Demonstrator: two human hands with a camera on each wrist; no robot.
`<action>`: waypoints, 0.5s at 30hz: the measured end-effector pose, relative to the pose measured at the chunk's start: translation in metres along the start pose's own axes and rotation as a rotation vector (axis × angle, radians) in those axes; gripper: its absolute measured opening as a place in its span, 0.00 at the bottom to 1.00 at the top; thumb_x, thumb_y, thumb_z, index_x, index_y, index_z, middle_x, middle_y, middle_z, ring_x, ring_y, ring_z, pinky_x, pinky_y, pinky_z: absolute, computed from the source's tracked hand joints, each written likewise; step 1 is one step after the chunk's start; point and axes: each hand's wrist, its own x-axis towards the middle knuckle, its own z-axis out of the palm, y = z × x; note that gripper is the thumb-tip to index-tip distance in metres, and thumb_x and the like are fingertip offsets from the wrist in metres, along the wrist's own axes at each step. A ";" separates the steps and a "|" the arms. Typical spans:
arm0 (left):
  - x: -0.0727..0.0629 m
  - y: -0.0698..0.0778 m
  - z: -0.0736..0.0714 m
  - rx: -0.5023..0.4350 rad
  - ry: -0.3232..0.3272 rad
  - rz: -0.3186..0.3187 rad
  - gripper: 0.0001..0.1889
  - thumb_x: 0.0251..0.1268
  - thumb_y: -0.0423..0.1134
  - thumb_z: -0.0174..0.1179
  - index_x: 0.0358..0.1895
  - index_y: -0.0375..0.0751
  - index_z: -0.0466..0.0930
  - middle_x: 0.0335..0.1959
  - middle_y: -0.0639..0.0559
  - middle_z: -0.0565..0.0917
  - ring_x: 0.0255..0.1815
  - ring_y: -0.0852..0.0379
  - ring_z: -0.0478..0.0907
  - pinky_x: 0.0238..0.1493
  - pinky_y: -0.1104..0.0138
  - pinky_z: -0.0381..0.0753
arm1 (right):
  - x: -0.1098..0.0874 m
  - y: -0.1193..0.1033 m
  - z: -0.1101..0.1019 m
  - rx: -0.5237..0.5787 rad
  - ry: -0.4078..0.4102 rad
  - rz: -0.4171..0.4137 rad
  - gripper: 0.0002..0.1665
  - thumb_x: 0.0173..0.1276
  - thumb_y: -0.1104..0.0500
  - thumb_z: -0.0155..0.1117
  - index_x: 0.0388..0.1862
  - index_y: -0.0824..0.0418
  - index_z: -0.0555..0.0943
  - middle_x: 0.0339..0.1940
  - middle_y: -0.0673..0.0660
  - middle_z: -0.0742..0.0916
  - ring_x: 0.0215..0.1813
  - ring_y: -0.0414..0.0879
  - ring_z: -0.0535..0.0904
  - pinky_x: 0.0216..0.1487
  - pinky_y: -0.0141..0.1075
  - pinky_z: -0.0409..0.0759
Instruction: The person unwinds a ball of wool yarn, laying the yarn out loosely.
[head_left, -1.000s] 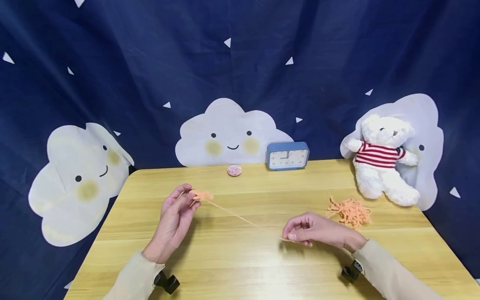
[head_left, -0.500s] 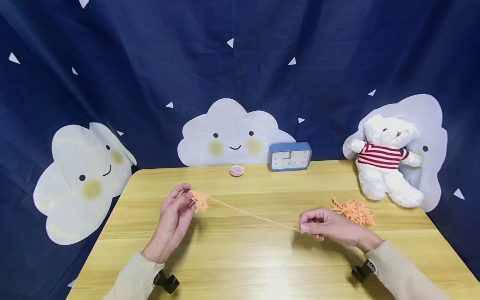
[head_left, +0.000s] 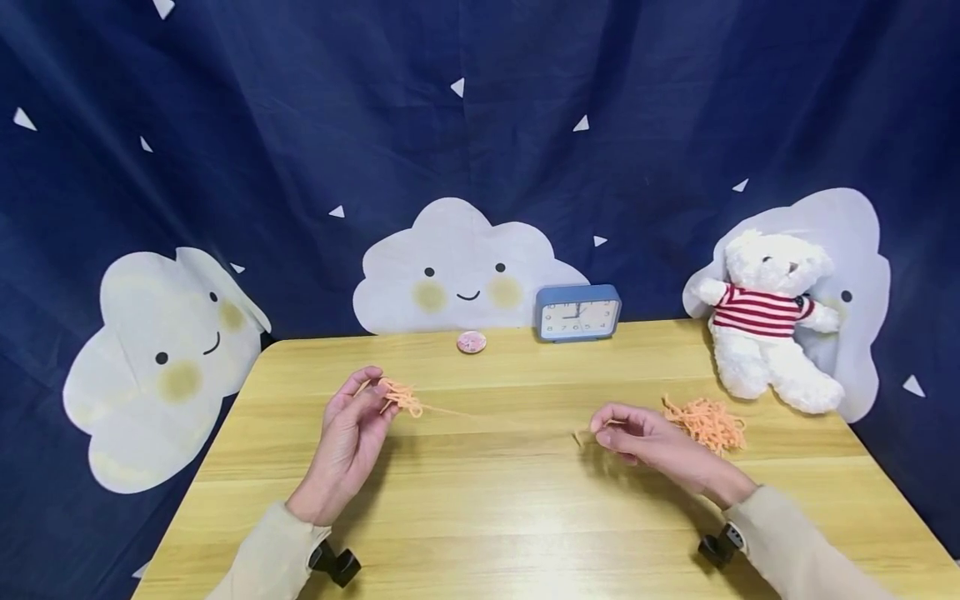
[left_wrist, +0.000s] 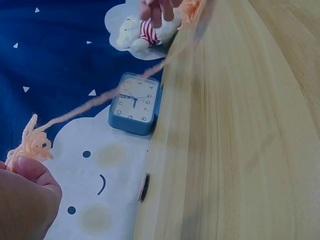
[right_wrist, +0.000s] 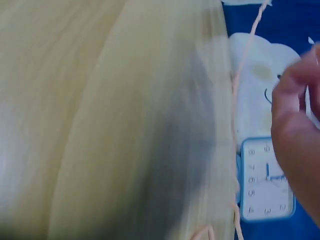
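Observation:
In the head view my left hand (head_left: 352, 437) pinches a small tangled bundle of peach yarn (head_left: 401, 397) between thumb and fingertips, raised above the table. The left wrist view also shows that bundle (left_wrist: 35, 142), with one yarn strand (left_wrist: 85, 106) running from it towards the right hand (left_wrist: 157, 9). Bent fingers of my right hand (head_left: 648, 442) are close to the thumb, above the right half of the table. Just off its fingertips is a short bit of strand, blurred. In the right wrist view the strand (right_wrist: 236, 95) passes beside the hand, whose fingertips are partly cut off.
A loose pile of peach yarn (head_left: 707, 425) lies just behind the right hand on the wooden table (head_left: 480, 525). Along the back stand a blue clock (head_left: 577, 314), a round pink badge-like disc (head_left: 472, 342) and a white teddy bear (head_left: 772, 325) in a striped shirt.
My right hand moved right and drew the strand straight, then lifted slightly back; the strand is blurred now. The left hand stays in place while its bundle's loose loops shift.

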 end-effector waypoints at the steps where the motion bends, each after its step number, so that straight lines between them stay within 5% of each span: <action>1: 0.000 0.000 0.000 -0.002 0.001 -0.001 0.14 0.79 0.18 0.48 0.52 0.37 0.79 0.46 0.46 0.77 0.45 0.54 0.82 0.49 0.65 0.85 | 0.003 0.001 0.003 -0.014 0.033 0.011 0.15 0.85 0.62 0.61 0.61 0.72 0.77 0.42 0.60 0.83 0.35 0.47 0.77 0.34 0.33 0.76; 8: 0.000 0.001 0.002 -0.019 -0.006 -0.006 0.14 0.79 0.18 0.48 0.52 0.36 0.79 0.46 0.46 0.77 0.46 0.53 0.83 0.53 0.64 0.86 | 0.029 0.007 0.022 -0.114 0.141 0.047 0.34 0.80 0.59 0.69 0.78 0.68 0.71 0.50 0.76 0.85 0.47 0.62 0.85 0.48 0.43 0.85; 15: 0.000 0.001 0.004 -0.025 -0.014 0.001 0.14 0.80 0.18 0.48 0.51 0.36 0.79 0.46 0.45 0.77 0.47 0.52 0.84 0.53 0.63 0.87 | 0.049 0.011 0.035 -0.057 0.033 0.061 0.30 0.79 0.62 0.69 0.74 0.75 0.73 0.67 0.73 0.82 0.47 0.54 0.85 0.48 0.39 0.87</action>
